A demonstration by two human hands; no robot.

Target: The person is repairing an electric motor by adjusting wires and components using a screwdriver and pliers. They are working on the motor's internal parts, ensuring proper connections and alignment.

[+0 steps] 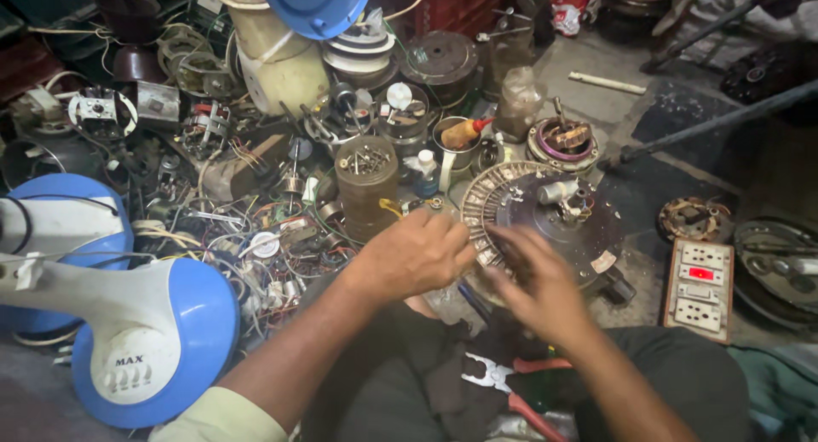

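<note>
A round fan motor stator (545,216) with slotted metal laminations and a dark centre hub lies on the floor in front of me. My left hand (417,253) rests on its left rim, fingers curled against the laminations. My right hand (541,284) is blurred, fingers spread over the stator's near edge. Whether either hand pinches something small cannot be seen. Red-handled pliers (503,387) lie on my lap below the hands.
A heap of wires and motor parts (247,229) fills the left. Blue-and-white fan bases (153,340) stand at near left. A jar of screws (366,186), an oil bottle (464,133), another winding (562,144) and a switch-socket board (700,288) with a red lamp surround the stator.
</note>
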